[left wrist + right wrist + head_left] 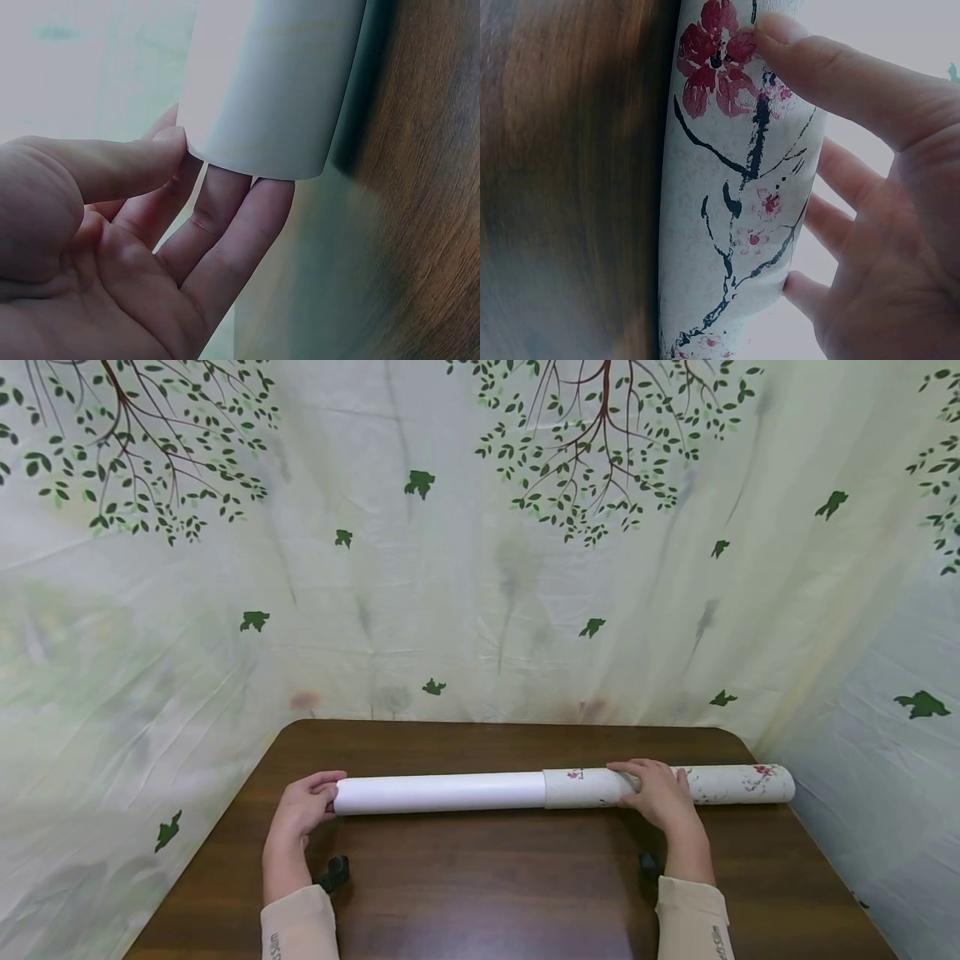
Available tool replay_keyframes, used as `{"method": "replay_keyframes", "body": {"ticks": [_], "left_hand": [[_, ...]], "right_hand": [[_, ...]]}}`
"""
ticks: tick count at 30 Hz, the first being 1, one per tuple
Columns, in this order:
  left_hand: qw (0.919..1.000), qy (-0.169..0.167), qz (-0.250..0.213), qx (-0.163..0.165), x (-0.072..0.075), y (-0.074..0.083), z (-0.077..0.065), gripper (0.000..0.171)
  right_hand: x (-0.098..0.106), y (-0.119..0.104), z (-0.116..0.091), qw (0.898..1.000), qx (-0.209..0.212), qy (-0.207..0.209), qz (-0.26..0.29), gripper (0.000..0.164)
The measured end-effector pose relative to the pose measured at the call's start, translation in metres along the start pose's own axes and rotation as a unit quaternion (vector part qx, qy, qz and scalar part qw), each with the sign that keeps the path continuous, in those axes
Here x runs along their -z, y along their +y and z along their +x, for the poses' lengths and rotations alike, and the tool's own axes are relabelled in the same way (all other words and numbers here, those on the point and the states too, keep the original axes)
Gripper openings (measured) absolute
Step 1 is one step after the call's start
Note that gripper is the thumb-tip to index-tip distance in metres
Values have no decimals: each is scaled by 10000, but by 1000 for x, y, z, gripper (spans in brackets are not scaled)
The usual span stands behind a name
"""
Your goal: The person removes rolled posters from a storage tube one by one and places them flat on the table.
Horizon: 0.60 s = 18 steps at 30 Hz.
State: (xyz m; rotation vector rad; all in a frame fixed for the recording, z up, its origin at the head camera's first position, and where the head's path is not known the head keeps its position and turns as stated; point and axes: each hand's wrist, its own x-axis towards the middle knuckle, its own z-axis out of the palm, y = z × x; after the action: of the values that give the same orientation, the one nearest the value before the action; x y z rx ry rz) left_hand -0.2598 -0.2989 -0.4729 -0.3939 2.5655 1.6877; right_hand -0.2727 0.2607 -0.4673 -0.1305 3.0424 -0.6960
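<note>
A long white tube [442, 793] lies crosswise above the brown table, its right part a slightly wider sleeve [735, 783] printed with red blossoms and dark branches. At the plain left end, my left hand [306, 806] holds the rim. The left wrist view shows its thumb [161, 154] at the edge, while the other fingertips pass out of sight at the tube's end. Farther right, my right hand [660, 793] grips the printed sleeve. Its thumb [802, 45] rests on the near side beside a large red flower, and the fingers reach round the opposite side.
The brown wooden table [487, 877] has rounded far corners. Behind it hangs a pale curtain [465, 568] printed with trees and green leaves. Dark wrist devices show by the left wrist [334, 872] and the right wrist [649, 864].
</note>
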Motion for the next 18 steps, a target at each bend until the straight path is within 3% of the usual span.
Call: {"method": "replay_keyframes", "body": {"ticks": [18], "left_hand": [[9999, 82, -71, 87, 3, 0, -1, 42]], "right_hand": [[2, 4, -2, 10000, 7, 71, 14, 56]]}}
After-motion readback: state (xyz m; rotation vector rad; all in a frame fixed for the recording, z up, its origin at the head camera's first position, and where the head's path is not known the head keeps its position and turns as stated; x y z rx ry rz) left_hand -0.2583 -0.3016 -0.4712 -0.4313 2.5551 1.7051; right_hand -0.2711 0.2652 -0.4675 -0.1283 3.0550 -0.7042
